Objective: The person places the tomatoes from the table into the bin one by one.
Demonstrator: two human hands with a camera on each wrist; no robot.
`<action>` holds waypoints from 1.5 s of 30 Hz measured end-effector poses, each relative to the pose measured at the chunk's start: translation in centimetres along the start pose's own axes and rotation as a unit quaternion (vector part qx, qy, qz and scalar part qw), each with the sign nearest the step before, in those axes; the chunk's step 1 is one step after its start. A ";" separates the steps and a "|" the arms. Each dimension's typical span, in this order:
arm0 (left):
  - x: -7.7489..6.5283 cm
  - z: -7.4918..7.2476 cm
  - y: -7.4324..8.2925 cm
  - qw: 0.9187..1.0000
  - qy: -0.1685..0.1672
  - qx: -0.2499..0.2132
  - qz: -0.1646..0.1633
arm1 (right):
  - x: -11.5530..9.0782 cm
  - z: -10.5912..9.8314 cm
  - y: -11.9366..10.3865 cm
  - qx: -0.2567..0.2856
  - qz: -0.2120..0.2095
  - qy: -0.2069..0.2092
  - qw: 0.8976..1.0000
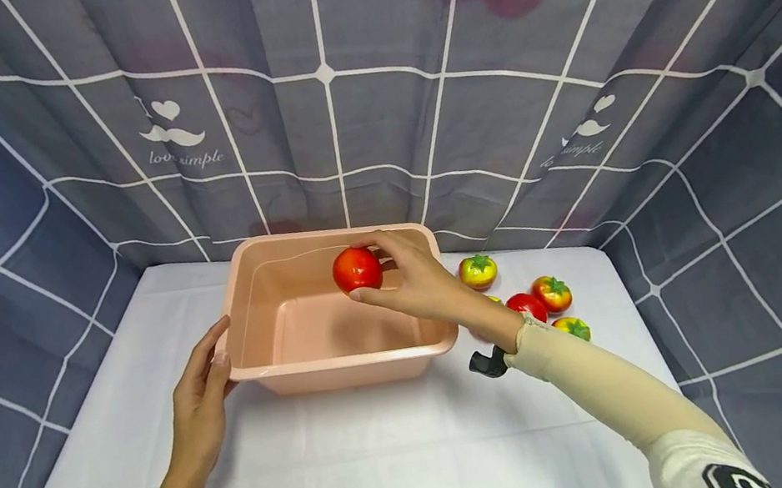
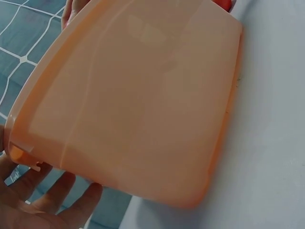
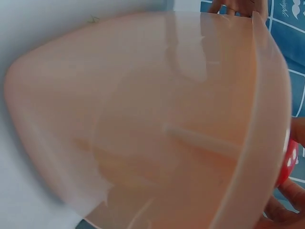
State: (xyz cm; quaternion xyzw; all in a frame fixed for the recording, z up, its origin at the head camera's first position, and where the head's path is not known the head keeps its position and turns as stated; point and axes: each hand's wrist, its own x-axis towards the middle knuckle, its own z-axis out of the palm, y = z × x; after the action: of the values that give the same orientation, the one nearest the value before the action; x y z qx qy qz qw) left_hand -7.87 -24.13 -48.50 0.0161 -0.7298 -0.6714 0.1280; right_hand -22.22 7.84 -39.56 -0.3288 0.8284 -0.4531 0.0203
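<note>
A pink plastic basin [image 1: 340, 362] stands on the white-covered table near the back. My left hand [image 1: 198, 403] grips its left rim, thumb above; in the left wrist view the fingers [image 2: 59, 191] spread under the rim against the wall. Over the basin's opening, my right hand [image 1: 414, 274] holds a shiny red tomato [image 1: 357, 269] between thumb and fingers. In the right wrist view the basin's wall [image 3: 143, 95] hides most of that hand, and only part of the tomato [image 3: 289, 160] shows past the rim. The basin's visible floor holds nothing.
To the right of the basin lie several more tomatoes: a yellow-green one [image 1: 478, 271], a red-yellow one [image 1: 553, 293], a red one [image 1: 526, 306] and others partly behind my right forearm. A grey checked curtain [image 1: 374, 128] encloses the table's back and sides.
</note>
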 end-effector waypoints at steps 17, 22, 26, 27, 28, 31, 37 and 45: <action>-0.1 0.1 -0.1 1.000 0.005 0.010 -0.008 | 1.1 0.7 -0.2 -0.022 0.001 0.005 1.000; -0.1 0.2 -0.2 1.000 0.006 0.001 -0.006 | 0.8 0.4 -0.1 -0.021 0.005 0.009 1.000; -0.1 0.3 -0.1 1.000 0.008 0.006 -0.008 | 0.1 -0.1 0.2 -0.012 0.010 0.015 1.000; -0.2 0.3 -0.1 1.000 0.008 0.011 -0.009 | -0.1 -0.3 0.4 -0.010 0.010 0.020 1.000; -0.2 0.3 -0.1 1.000 0.008 0.016 -0.010 | -0.3 -0.5 0.6 -0.008 0.010 0.027 1.000; -0.2 0.4 -0.1 1.000 0.011 0.026 -0.012 | -1.2 -1.3 1.1 0.004 0.009 0.053 0.999; -0.1 0.5 0.0 0.999 0.017 0.030 -0.018 | -3.5 -3.4 2.3 0.031 0.012 0.118 0.992; -0.1 0.6 0.1 0.999 0.019 0.037 -0.021 | -7.6 -5.6 5.2 0.029 0.064 0.206 0.976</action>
State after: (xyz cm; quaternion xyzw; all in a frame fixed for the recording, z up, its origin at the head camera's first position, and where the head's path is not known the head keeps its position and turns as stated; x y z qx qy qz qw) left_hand -7.89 -23.55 -48.43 0.0493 -0.7510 -0.6460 0.1273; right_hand -20.89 18.16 -42.28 -0.1739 0.8207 -0.5325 -0.1122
